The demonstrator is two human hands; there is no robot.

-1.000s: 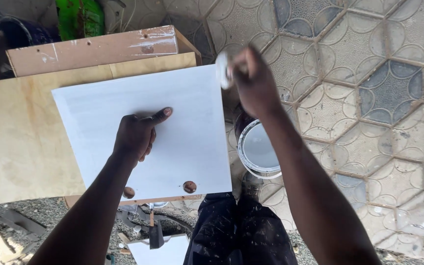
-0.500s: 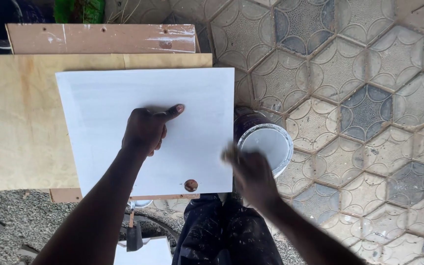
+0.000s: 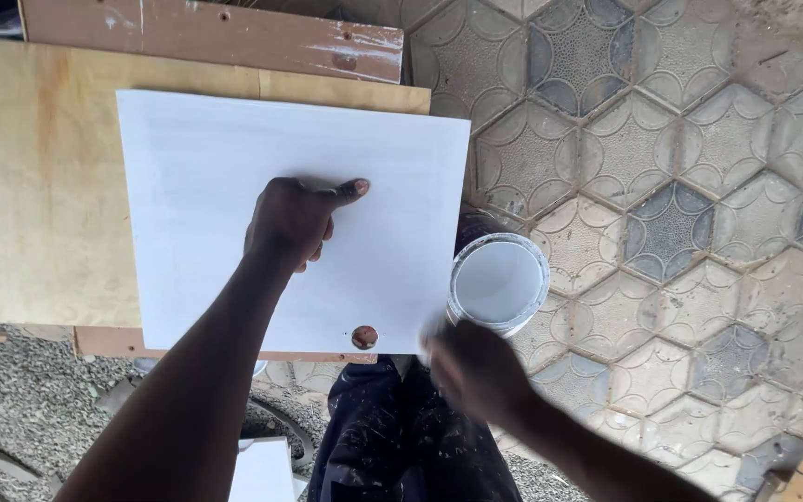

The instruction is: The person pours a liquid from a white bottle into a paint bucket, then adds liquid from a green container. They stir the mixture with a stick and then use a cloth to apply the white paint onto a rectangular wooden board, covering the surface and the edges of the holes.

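Since a moment ago your right hand [image 3: 476,372] has dropped further, from beside the paint can [image 3: 499,284] to the near right corner of the white painted board [image 3: 234,186]. It is blurred, so you cannot tell whether it pinches anything. Your left hand [image 3: 295,223] lies fist-like on the board's middle, thumb stretched toward the can, pressing it flat. Keep that pressure steady so the board does not slide on the plywood bench [image 3: 39,204]. The board's long axis runs left to right; its edge with the round hole [image 3: 363,336] faces you.
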